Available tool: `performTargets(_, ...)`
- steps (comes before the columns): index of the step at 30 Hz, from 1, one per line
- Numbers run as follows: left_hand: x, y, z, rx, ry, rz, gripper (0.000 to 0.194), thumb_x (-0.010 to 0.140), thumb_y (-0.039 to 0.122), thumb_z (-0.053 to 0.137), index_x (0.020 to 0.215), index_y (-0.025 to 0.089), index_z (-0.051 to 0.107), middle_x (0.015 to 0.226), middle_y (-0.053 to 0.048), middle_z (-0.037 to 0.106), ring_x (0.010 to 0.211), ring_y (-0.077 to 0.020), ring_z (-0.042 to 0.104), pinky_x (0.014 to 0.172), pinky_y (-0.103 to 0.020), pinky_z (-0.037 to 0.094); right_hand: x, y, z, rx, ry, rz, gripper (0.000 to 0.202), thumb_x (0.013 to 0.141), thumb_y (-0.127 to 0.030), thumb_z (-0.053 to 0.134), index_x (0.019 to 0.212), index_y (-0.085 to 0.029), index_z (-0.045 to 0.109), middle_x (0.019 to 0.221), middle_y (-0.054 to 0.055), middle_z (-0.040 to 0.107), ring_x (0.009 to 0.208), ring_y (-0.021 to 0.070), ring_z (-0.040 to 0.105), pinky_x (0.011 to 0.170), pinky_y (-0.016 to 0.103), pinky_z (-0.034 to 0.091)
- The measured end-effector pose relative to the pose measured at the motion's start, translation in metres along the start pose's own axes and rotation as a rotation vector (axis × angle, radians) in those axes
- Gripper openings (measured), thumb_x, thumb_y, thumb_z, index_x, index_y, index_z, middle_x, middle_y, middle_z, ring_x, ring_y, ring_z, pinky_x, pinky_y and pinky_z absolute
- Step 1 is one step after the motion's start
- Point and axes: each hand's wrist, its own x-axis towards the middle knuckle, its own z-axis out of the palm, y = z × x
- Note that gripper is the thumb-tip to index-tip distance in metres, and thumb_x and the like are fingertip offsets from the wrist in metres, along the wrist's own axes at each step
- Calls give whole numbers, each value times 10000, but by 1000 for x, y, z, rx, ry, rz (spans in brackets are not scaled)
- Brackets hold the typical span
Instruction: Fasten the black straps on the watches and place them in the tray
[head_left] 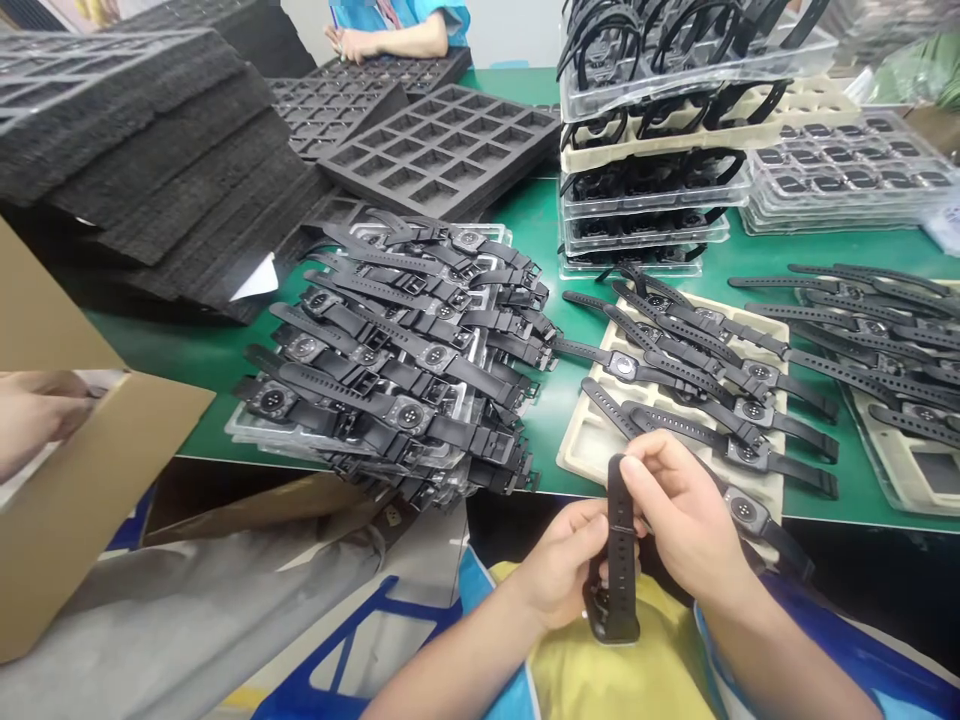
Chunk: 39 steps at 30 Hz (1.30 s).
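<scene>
A black smartwatch (621,570) hangs upright in front of me, its strap doubled into a loop and its case at the bottom. My left hand (566,560) is closed on the strap's left side, near the middle. With thumb and fingers, my right hand (679,505) pinches the strap near its upper end. The fingers hide part of the buckle area. Just beyond my hands lies a cream tray (581,445) with several black watches, cases face down and straps stretched out. One watch (746,510) on it lies right beside my right forearm.
Stacked clear trays of watches (409,415) stand left of centre on the green table (536,215). Black foam trays (442,140) fill the back left. A tall tray stack (645,160) rises behind. Cardboard (97,500) and another person's hand (37,420) are at left.
</scene>
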Motion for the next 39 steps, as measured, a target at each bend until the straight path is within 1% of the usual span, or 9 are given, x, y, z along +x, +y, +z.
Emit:
performTargets(7, -5, -4, -2, -28, 30, -70, 540, 624, 582, 964, 781, 109, 757, 641, -7, 602, 524, -84, 482, 510, -215, 299, 19, -6, 0, -62, 158, -17, 281, 975, -452, 691, 855, -229, 570, 681, -60, 498, 579, 114, 450, 513, 210, 410)
performTargets(19, -6, -17, -6, -63, 96, -44, 581, 626, 649, 937, 754, 121, 731, 583, 13, 560, 495, -81, 455, 521, -230, 316, 24, -2, 1, -15, 135, 31, 347, 950, -549, 683, 864, -239, 553, 649, -74, 465, 537, 115, 408, 476, 218, 360)
performTargets(23, -6, -20, -4, -24, 115, -30, 617, 617, 684, 924, 773, 120, 730, 647, 1, 589, 475, -55, 414, 484, -212, 311, 24, -1, 2, -23, 118, 35, 368, 942, -572, 685, 863, -240, 546, 634, -85, 431, 516, 110, 374, 448, 213, 329)
performTargets(27, -8, -14, 1, 48, 138, 1, 628, 654, 716, 887, 793, 118, 757, 652, -1, 586, 482, -61, 402, 447, -195, 271, 22, 1, 1, -47, 113, 24, 312, 985, -523, 643, 886, -243, 548, 666, -67, 464, 553, 124, 430, 486, 221, 397)
performTargets(30, -13, 1, 6, 305, 209, 171, 478, 773, 600, 867, 886, 138, 815, 773, -63, 704, 638, -137, 567, 582, -232, 444, 11, 3, -7, -192, 147, -70, 183, 997, -415, 651, 1058, -244, 632, 895, 12, 631, 755, 171, 580, 676, 278, 518)
performTargets(32, -16, 13, 8, 692, 257, 392, 294, 887, 437, 806, 1003, 168, 831, 909, -105, 772, 803, -210, 659, 748, -300, 525, -1, 8, -16, -395, 129, -189, 299, 973, -361, 686, 1253, -259, 651, 1057, 50, 676, 843, 199, 619, 786, 330, 540)
performTargets(34, -19, 23, 9, 1066, 261, 600, 209, 960, 296, 717, 1111, 184, 810, 963, -122, 795, 853, -238, 691, 806, -337, 549, -15, 14, -24, -550, 55, -260, 351, 959, -359, 714, 1298, -271, 684, 1072, 62, 714, 847, 222, 656, 807, 359, 556)
performTargets(36, -20, 28, 9, 1266, 230, 724, 229, 975, 205, 688, 1186, 179, 771, 983, -129, 803, 846, -238, 707, 800, -337, 562, -26, 22, -30, -541, 0, -210, 241, 981, -395, 702, 1172, -264, 768, 1008, 71, 761, 840, 246, 702, 789, 368, 581)
performTargets(39, -20, 29, 8, 1380, 172, 853, 319, 962, 144, 697, 1280, 179, 687, 1007, -125, 803, 858, -239, 721, 816, -341, 576, -34, 31, -30, -309, 66, 2, 289, 999, -479, 682, 1044, -220, 803, 873, 75, 780, 762, 252, 729, 714, 359, 610)
